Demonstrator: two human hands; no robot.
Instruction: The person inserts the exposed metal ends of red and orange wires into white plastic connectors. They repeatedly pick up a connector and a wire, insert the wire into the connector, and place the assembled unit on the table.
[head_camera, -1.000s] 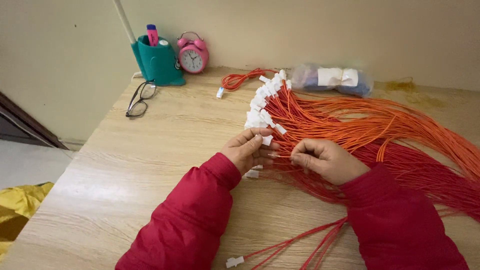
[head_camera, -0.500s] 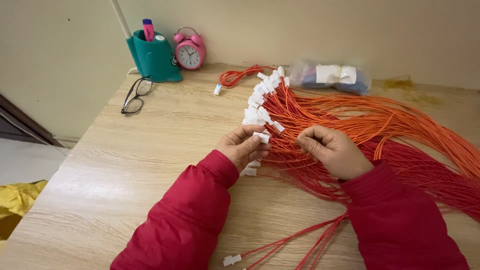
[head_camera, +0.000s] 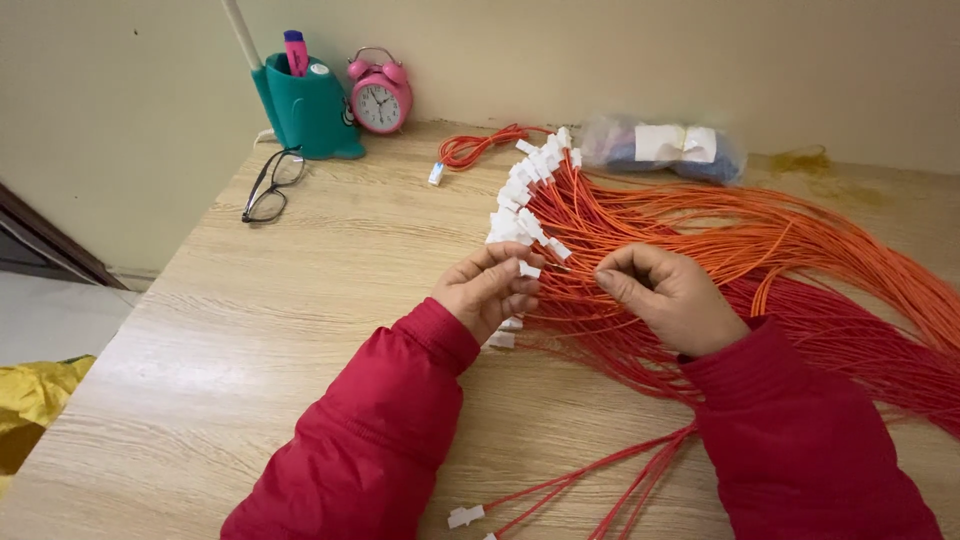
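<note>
- Orange wires (head_camera: 700, 230) with white connectors (head_camera: 520, 215) at their ends fan across the right half of the pale wooden bench (head_camera: 300, 330), reaching from the middle out to the right edge.
- The left hand (head_camera: 487, 290), in a red sleeve, has its fingers pinched together on one white connector (head_camera: 529, 269) at the near end of the row.
- The right hand (head_camera: 672, 297) rests on the bundle just beside it, fingers closed on a few wires.
- At the back stand a teal pen holder (head_camera: 308, 108) and a pink alarm clock (head_camera: 379, 98); black glasses (head_camera: 270, 186) lie near them.
- A clear plastic bag (head_camera: 662, 148) lies behind the wires.
- Loose wire ends with a connector (head_camera: 465, 516) lie at the near edge.
</note>
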